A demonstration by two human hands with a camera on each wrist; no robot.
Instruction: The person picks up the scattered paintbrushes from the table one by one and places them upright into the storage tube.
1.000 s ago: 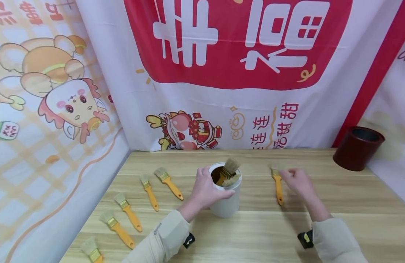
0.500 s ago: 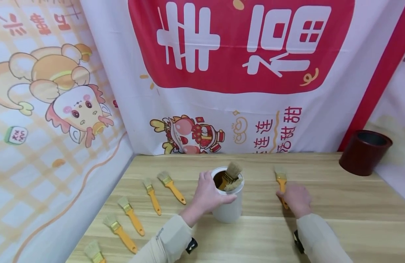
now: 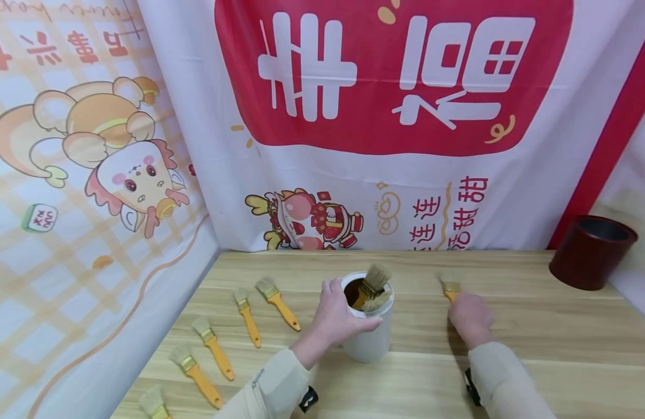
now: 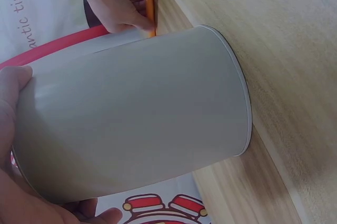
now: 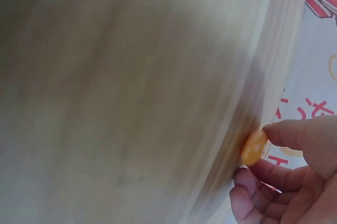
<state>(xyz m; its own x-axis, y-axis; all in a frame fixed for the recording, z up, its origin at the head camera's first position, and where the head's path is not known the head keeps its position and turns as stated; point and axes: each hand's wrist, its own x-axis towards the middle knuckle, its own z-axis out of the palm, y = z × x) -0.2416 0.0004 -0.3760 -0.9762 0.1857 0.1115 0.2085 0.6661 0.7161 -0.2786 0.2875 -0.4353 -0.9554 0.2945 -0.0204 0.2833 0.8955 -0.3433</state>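
In the head view my left hand (image 3: 337, 317) grips the upper side of a white cylindrical canister (image 3: 372, 343), which stands upright on the table. Bristles of paintbrushes (image 3: 375, 279) stick up out of its mouth. To the right, my right hand (image 3: 470, 317) holds another paintbrush (image 3: 450, 287) low over the tabletop, bristles pointing away from me; the hand covers most of its handle. The right wrist view shows thumb and forefinger pinching the orange handle (image 5: 254, 148) near its end. The left wrist view is mostly filled by the canister wall (image 4: 137, 113).
Several paintbrushes with orange handles, such as the nearest-to-canister paintbrush (image 3: 279, 305) and a lower paintbrush (image 3: 197, 375), lie spread on the wooden table (image 3: 422, 384) at left. A dark red cup (image 3: 589, 256) stands at the back right. Printed cloth (image 3: 301, 163) hangs behind.
My right hand has come down and left onto the paintbrush at right and taken hold of its handle. The left hand keeps its grip on the canister. The head view has shifted slightly.
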